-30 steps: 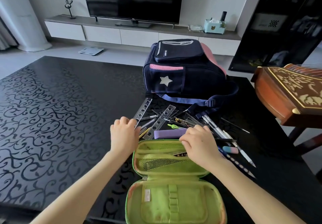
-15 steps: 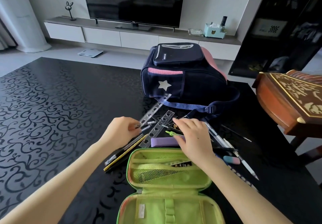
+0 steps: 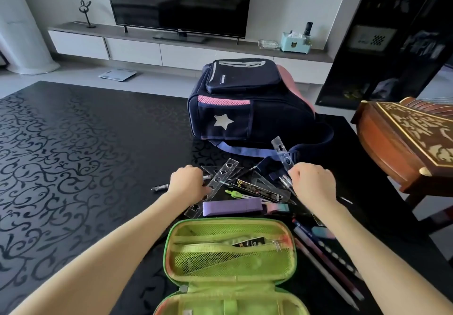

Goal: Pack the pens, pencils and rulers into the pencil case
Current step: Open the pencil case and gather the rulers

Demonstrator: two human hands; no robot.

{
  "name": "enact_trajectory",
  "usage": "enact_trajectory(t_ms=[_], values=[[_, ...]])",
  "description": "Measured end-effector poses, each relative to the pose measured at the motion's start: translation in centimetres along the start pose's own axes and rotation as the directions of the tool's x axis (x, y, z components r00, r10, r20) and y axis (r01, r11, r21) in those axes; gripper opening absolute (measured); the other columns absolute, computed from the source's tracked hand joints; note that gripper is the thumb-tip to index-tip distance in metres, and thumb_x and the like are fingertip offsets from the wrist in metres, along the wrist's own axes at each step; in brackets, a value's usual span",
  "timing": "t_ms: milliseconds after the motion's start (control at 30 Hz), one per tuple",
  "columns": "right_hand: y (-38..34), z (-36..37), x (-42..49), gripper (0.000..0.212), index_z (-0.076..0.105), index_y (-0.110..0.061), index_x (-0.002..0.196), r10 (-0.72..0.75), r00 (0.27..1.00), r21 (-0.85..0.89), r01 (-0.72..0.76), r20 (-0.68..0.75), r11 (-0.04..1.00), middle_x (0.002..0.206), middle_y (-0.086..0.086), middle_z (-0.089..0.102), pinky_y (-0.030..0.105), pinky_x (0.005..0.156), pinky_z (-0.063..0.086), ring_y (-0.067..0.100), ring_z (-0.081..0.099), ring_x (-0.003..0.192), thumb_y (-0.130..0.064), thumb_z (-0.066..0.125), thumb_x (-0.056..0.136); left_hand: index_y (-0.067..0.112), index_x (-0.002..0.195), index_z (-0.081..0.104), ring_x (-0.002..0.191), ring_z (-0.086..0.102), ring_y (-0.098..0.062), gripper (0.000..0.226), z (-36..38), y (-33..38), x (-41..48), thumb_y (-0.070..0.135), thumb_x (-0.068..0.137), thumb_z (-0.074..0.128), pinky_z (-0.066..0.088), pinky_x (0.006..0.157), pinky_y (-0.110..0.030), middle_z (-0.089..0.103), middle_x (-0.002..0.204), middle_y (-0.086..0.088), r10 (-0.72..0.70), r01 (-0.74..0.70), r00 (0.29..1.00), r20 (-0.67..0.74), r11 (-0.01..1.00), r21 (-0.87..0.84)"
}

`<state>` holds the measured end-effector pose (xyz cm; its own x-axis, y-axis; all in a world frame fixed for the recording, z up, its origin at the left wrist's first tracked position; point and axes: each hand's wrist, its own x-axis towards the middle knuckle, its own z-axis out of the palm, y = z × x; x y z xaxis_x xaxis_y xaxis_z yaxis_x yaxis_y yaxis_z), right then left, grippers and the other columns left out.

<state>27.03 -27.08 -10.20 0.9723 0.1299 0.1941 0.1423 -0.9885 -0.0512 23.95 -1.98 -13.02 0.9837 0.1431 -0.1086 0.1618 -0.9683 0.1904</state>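
The open green pencil case (image 3: pixel 289 256) lies in front of me, with a black item tucked in its mesh pocket. Beyond it is a pile: a clear stencil ruler (image 3: pixel 221 178), a black ruler (image 3: pixel 257 188), set squares, a purple box (image 3: pixel 230 206) and erasers. My left hand (image 3: pixel 187 182) is curled over a black pen (image 3: pixel 159 187) whose ends show on both sides. My right hand (image 3: pixel 313 183) grips a clear ruler (image 3: pixel 283 153) that points up and away, with pens under its fingers. More pens and pencils (image 3: pixel 326 263) lie to the right of the case.
A navy backpack (image 3: pixel 245 103) stands just behind the pile, its strap trailing toward my right hand. A carved wooden instrument (image 3: pixel 411 143) sits past the table's right edge. The black patterned table (image 3: pixel 73 155) stretches to the left.
My left hand no longer holds the ruler and pencils it lifted; it now sits low on a pen. My right hand has moved right and now grips a clear ruler.
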Motion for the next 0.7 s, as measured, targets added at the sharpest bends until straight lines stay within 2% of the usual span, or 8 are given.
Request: enact_trajectory(t_ms=[100,200,300,367,433,533,633,700], values=[[0.1,0.6,1.7,0.034,0.047,-0.020,0.057,-0.030,0.954,0.170,-0.021,0.297,0.985,0.063,0.000,0.052,0.032,0.070,0.035,0.022,0.048,0.063,-0.028,0.052,0.090,0.016,0.053,0.036,0.080,0.056,-0.028,0.043,0.9,1.1,0.9,0.035,0.077,0.066,0.038,0.063,-0.029,0.050,0.082,-0.004,-0.047,0.045,0.998,0.029,0.998,0.044],[-0.5,1.3,2.9,0.043,0.036,-0.017,0.046,-0.081,0.897,0.259,-0.038,0.435,0.965,0.045,-0.003,0.036,0.027,0.056,0.030,0.015,0.035,0.047,-0.024,0.059,0.081,0.015,0.055,0.033,0.070,0.049,-0.025,0.041,1.3,1.7,1.7,0.024,0.075,0.068,0.036,0.059,-0.028,0.046,0.068,0.000,-0.113,0.112,0.993,0.024,0.993,0.019],[-1.0,2.3,3.3,0.032,0.048,-0.017,0.050,-0.098,0.885,0.233,-0.012,0.455,0.972,0.050,-0.002,0.052,0.026,0.054,0.035,0.016,0.041,0.047,-0.022,0.063,0.078,0.013,0.055,0.033,0.060,0.045,-0.021,0.039,1.5,2.0,2.1,0.017,0.073,0.067,0.032,0.046,-0.023,0.040,0.058,0.002,-0.142,0.146,0.987,0.070,0.988,-0.051],[-1.3,2.9,3.4,0.028,0.055,-0.017,0.052,-0.088,0.887,0.232,-0.022,0.453,0.972,0.072,-0.002,0.069,0.029,0.067,0.046,0.018,0.057,0.062,-0.024,0.068,0.076,0.012,0.054,0.035,0.054,0.041,-0.019,0.036,1.5,2.2,2.4,0.016,0.075,0.064,0.029,0.041,-0.022,0.040,0.055,0.001,-0.137,0.144,0.988,0.069,0.983,-0.109],[-1.5,3.4,3.3,0.029,0.054,-0.022,0.052,-0.071,0.896,0.236,-0.039,0.438,0.971,0.081,-0.002,0.071,0.032,0.073,0.049,0.019,0.061,0.071,-0.022,0.070,0.075,0.009,0.054,0.041,0.051,0.042,-0.019,0.029,1.3,2.2,2.6,0.012,0.075,0.060,0.029,0.040,-0.022,0.042,0.054,0.000,-0.136,0.141,0.990,0.043,0.978,-0.155],[-1.5,3.7,2.9,0.025,0.052,-0.018,0.053,-0.043,0.915,0.277,-0.077,0.402,0.958,0.081,-0.002,0.071,0.029,0.065,0.043,0.018,0.055,0.063,-0.013,0.065,0.074,0.005,0.065,0.057,0.051,0.043,-0.020,0.008,0.4,2.1,2.4,0.006,0.073,0.057,0.035,0.046,-0.024,0.052,0.060,-0.004,-0.124,0.117,0.992,-0.013,0.965,-0.235],[-1.5,3.4,2.2,0.010,0.062,-0.018,0.067,-0.035,0.931,0.332,-0.094,0.363,0.939,0.075,-0.001,0.069,0.032,0.070,0.047,0.018,0.061,0.069,-0.017,0.066,0.076,0.010,0.067,0.064,0.065,0.054,-0.026,0.010,-1.2,2.2,1.4,0.006,0.074,0.059,0.041,0.057,-0.026,0.062,0.069,-0.005,-0.110,0.072,0.990,-0.091,0.936,-0.345],[-1.5,2.4,1.5,0.004,0.069,-0.018,0.074,-0.020,0.954,0.480,-0.133,0.300,0.867,0.078,-0.002,0.070,0.028,0.070,0.050,0.015,0.064,0.076,-0.016,0.068,0.078,0.015,0.064,0.062,0.067,0.057,-0.021,0.013,-2.5,2.2,0.5,0.012,0.076,0.066,0.040,0.058,-0.024,0.060,0.063,0.005,-0.084,0.009,0.984,-0.159,0.906,-0.424]])
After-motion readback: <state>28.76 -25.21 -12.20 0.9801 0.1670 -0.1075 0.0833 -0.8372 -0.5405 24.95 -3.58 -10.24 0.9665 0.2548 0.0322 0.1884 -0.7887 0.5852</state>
